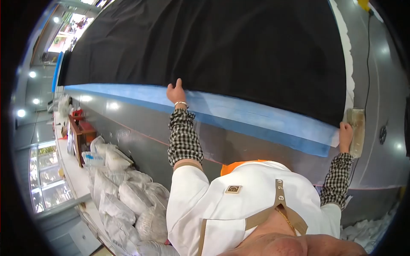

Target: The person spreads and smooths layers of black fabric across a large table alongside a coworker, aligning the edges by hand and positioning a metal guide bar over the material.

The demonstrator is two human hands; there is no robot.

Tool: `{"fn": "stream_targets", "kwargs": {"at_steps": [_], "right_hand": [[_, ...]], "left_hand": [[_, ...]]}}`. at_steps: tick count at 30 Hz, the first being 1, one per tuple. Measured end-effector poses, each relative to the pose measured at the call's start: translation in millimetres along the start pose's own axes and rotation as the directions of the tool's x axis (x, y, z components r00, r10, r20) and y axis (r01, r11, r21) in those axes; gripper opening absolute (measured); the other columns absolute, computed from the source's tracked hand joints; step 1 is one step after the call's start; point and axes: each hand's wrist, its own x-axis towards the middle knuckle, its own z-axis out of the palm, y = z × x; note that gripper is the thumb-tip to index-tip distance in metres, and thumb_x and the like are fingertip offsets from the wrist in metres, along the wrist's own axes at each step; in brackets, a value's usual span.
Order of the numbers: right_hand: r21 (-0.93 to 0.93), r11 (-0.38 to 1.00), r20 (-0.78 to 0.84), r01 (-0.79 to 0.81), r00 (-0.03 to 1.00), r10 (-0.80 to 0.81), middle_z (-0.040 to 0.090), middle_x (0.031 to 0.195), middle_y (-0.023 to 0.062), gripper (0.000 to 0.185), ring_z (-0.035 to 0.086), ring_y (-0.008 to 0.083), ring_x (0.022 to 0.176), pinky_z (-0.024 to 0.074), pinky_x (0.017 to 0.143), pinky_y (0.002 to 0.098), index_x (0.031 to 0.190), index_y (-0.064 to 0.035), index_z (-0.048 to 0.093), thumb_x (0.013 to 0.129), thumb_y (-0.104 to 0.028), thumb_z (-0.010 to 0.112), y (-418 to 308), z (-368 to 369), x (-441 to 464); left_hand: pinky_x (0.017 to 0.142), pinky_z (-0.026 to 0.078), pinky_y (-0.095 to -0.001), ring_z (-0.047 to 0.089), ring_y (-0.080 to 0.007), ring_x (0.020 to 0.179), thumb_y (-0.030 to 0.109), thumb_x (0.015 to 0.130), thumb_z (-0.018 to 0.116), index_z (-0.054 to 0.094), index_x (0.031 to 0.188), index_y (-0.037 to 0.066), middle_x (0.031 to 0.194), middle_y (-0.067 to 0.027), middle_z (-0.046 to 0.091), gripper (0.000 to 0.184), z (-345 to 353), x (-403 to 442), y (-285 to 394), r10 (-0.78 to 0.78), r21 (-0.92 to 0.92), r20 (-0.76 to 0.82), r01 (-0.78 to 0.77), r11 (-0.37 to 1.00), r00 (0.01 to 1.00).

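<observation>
Your left hand (175,92) touches the cloth's (239,51) edge, grip indeterminable; your right hand (346,134) pinches its corner closed-fingered.

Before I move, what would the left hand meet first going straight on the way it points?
The black fabric: the left hand overlaps its near edge in this view. Only more of it shows ahead, though depth makes contact hard to judge.
</observation>
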Motion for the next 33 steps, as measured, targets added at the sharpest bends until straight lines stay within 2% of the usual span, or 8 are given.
{"fn": "stream_targets", "kwargs": {"at_steps": [5,11,15,18,22,23,26,33], "right_hand": [[-0.067,0.997,-0.047,0.038,0.998,-0.041,0.066,0.08,0.0211,0.037,0.064,0.0357,0.078,0.0462,0.073,0.0449,0.087,0.0033,0.065,0.091,-0.033,0.06,0,2,-1],[-0.308,0.946,-0.07,0.101,0.989,-0.129,0.067,0.087,0.022,0.03,0.063,0.0423,0.083,0.0474,0.074,0.0506,0.086,-0.0008,0.063,0.091,-0.029,0.058,-10,-3,-2],[-0.484,0.856,-0.085,0.184,0.963,-0.256,0.066,0.08,0.021,0.025,0.064,0.0428,0.08,0.0483,0.072,0.0517,0.082,-0.001,0.061,0.089,-0.025,0.058,2,-1,-2],[-0.435,0.885,-0.113,0.163,0.966,-0.233,0.066,0.08,0.0222,0.024,0.064,0.0424,0.078,0.0493,0.073,0.0529,0.082,-0.0007,0.061,0.088,-0.024,0.058,0,0,-7],[-0.391,0.912,-0.148,0.126,0.969,-0.197,0.067,0.086,0.0209,0.021,0.064,0.0411,0.081,0.0491,0.073,0.0526,0.087,-0.002,0.06,0.091,-0.023,0.06,-19,-6,-11],[-0.349,0.928,-0.178,0.134,0.962,-0.206,0.067,0.089,0.0204,0.021,0.064,0.0405,0.083,0.0494,0.075,0.0515,0.09,-0.0022,0.061,0.091,-0.023,0.06,-29,-8,-11],[-0.269,0.916,-0.233,0.298,0.903,-0.362,0.066,0.106,0.0179,0.025,0.062,0.038,0.099,0.0485,0.085,0.0482,0.107,-0.0043,0.063,0.093,-0.024,0.062,-50,-1,-5],[-0.268,0.804,-0.114,0.53,0.812,-0.573,0.046,0.149,0.0129,0.053,0.035,0.0334,0.142,0.0309,0.111,0.051,0.141,-0.0127,0.052,0.093,-0.031,0.064,-133,-4,-22]], "left_hand": [[0.054,0.047,-0.0373,0.055,-0.0195,0.051,0.028,0.074,0.086,0.057,0.065,-0.007,0.061,-0.0117,0.061,0.046,1,2,-4,-0.32,-0.076,0.261,0.35,0.934,0.911],[0.042,0.038,-0.0307,0.054,-0.0166,0.048,0.013,0.086,0.067,0.055,0.074,0.002,0.064,-0.0084,0.059,0.02,-2,1,17,-0.344,-0.301,0.211,0.396,0.868,0.915],[0.05,0.055,-0.0392,0.057,-0.0221,0.053,0.011,0.086,0.063,0.053,0.077,-0.009,0.067,-0.0127,0.058,0.024,-5,-2,12,-0.267,-0.23,0.265,0.33,0.916,0.926],[0.045,0.053,-0.0375,0.062,-0.0251,0.056,0.013,0.088,0.063,0.053,0.076,-0.008,0.068,-0.0143,0.06,0.026,-6,-6,14,-0.204,-0.06,0.297,0.231,0.971,0.933],[0.068,0.053,-0.0468,0.066,-0.0384,0.076,0.019,0.086,0.066,0.055,0.087,-0.006,0.08,-0.02,0.065,0.027,-6,-8,9,0.009,0.32,0.108,-0.043,0.946,0.994],[0.084,0.048,-0.0493,0.062,-0.0418,0.094,0.022,0.085,0.069,0.056,0.102,-0.004,0.099,-0.0223,0.065,0.034,-14,-15,44,-0.163,0.313,0.015,0.15,0.938,0.986],[0.091,0.046,-0.0463,0.058,-0.0406,0.106,0.024,0.083,0.073,0.055,0.113,-0.004,0.113,-0.0234,0.06,0.045,-12,-18,66,0.126,0.347,-0.069,-0.095,0.933,0.99],[0.1,0.04,-0.0515,0.046,-0.0339,0.13,0.023,0.084,0.073,0.051,0.137,0.01,0.137,-0.0139,0.052,0.059,9,-52,181,0.654,0.08,0.365,-0.722,0.687,0.663]]}}
